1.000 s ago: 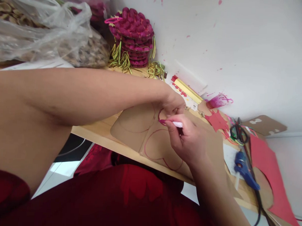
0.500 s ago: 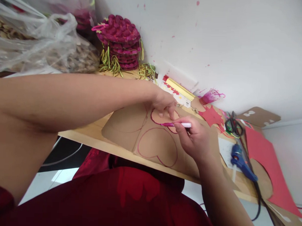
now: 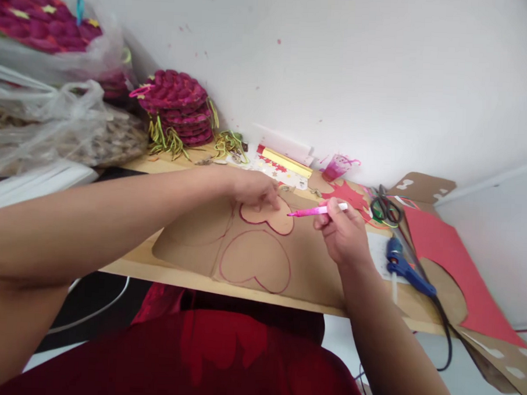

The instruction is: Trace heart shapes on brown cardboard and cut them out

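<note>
My right hand is closed around a pink marker with a white end, its tip by the right edge of a heart-shaped cardboard piece. That piece lies on a larger sheet of brown cardboard and has a dark pink edge. With fingers apart, my left hand presses its fingertips down on the piece; part of the heart is hidden under the hand. Below it, a heart outline is drawn in pink on the sheet. Another curved line runs to the left, partly covered by my left forearm.
A blue glue gun, black-handled scissors and red sheet lie on the right. At the back stand a pink-stained cup and a magenta stack. Plastic bags fill the left. The table's front edge is near my body.
My right hand has drawn back to the right, lifting the marker from the heart's lower edge to its right side. The left hand stays on the heart piece. The camera view has shifted.
</note>
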A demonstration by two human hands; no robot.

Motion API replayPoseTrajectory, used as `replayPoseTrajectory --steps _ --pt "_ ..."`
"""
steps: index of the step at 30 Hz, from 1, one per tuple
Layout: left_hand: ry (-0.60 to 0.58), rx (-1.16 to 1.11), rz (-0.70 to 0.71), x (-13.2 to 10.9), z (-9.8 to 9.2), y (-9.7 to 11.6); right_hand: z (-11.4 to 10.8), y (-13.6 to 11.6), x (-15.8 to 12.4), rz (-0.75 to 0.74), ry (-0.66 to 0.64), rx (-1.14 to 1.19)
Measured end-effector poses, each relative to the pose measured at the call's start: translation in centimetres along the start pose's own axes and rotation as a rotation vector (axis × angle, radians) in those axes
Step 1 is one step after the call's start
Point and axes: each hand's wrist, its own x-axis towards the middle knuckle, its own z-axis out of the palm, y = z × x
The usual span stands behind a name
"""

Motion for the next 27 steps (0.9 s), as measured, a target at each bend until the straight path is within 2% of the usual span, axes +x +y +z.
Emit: replayPoseTrajectory --steps 4,7,11,14,22,27 --pt "0.108 0.057 -0.142 -1.5 -0.4 0.8 -1.8 0.4 0.1 0.191 0.015 0.24" --pt "0.188 0.093 -0.305 -2.2 -0.6 1.2 -2.4 0.8 -0.2 0.25 0.011 0.364" --pt "0.183 0.166 -0.531 -2.4 -0.1 1.1 -2.8 1.4 -0.4 0.269 0.002 0.474" --pt "0.171 0.186 -0.628 -2.1 0.5 0.6 -2.8 1.6 -0.4 0.277 -0.007 0.514" --pt "0.156 0.112 -0.666 -1.1 0.7 0.1 -2.8 1.6 -0.4 0.277 0.03 0.653" --pt "0.271 0.006 -0.661 -0.9 1.1 0.6 -2.8 1.4 -0.4 0.235 0.094 0.726"
